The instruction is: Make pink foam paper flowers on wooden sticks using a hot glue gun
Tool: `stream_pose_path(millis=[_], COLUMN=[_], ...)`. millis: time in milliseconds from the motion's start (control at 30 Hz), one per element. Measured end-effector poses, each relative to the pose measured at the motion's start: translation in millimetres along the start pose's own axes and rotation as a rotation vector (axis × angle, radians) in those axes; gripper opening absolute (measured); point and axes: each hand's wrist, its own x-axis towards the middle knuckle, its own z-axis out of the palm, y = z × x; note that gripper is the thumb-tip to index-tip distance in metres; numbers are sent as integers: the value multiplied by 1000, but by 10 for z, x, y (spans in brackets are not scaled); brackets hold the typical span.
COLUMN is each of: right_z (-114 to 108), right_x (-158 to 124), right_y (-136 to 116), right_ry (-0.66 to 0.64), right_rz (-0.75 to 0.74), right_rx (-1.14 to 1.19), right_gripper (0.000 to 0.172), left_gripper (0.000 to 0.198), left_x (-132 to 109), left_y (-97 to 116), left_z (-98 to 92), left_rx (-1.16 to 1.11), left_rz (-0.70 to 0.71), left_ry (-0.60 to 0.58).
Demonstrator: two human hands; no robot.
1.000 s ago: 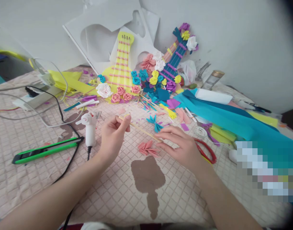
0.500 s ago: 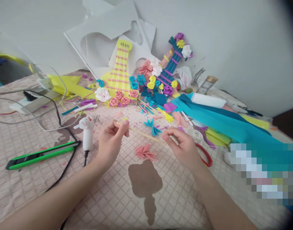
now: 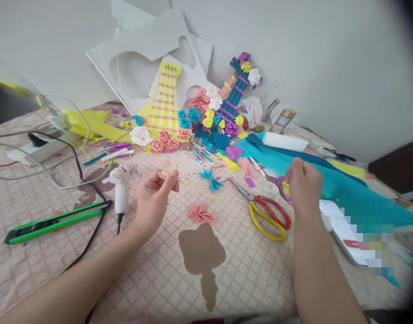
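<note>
My left hand (image 3: 158, 191) pinches a thin wooden stick (image 3: 203, 190), which slants down to the right. A scrap of yellow shows at the fingertips. Below the stick a folded pink paper flower (image 3: 201, 213) lies on the tablecloth, and a blue paper flower (image 3: 211, 179) is just behind it. My right hand (image 3: 305, 185) is curled closed above the teal crepe paper (image 3: 341, 189) at the right; whatever its fingers hold, if anything, is hidden. Left of that hand lie scissors (image 3: 267, 218) with one red and one yellow handle.
A white glue gun (image 3: 121, 189) stands beside my left hand, its cord trailing forward. A green cutter knife (image 3: 58, 222) lies further left, near a power strip (image 3: 41, 146). Flower-covered yellow (image 3: 166, 105) and blue (image 3: 232, 96) paper guitars lean at the back. A phone (image 3: 344, 236) lies right.
My right hand has left the stick's far end and moved right, over the teal paper, uncovering the scissors. My left hand still holds the stick in about the same place.
</note>
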Motion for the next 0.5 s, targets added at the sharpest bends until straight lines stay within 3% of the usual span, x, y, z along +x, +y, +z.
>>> stream_pose_path(millis=[100, 200, 267, 400, 500], right_z=[-72, -11, 74, 233, 307], right_x=[52, -55, -211, -551, -687], right_y=[15, -164, -352, -692, -804], right_ry=[125, 22, -235, -802, -1010], right_rz=[21, -13, -36, -174, -175], right_rx=[-134, -52, 82, 202, 254], right_gripper=[23, 43, 30, 24, 21], left_gripper=[27, 25, 24, 22, 21], left_x=[1, -5, -10, -3, 9], left_y=[10, 34, 44, 27, 12], left_z=[14, 34, 44, 46, 41], left_rx=[-31, -74, -73, -30, -28], left_rz=[-4, 7, 7, 15, 15], left_ry=[-23, -56, -65, -47, -50])
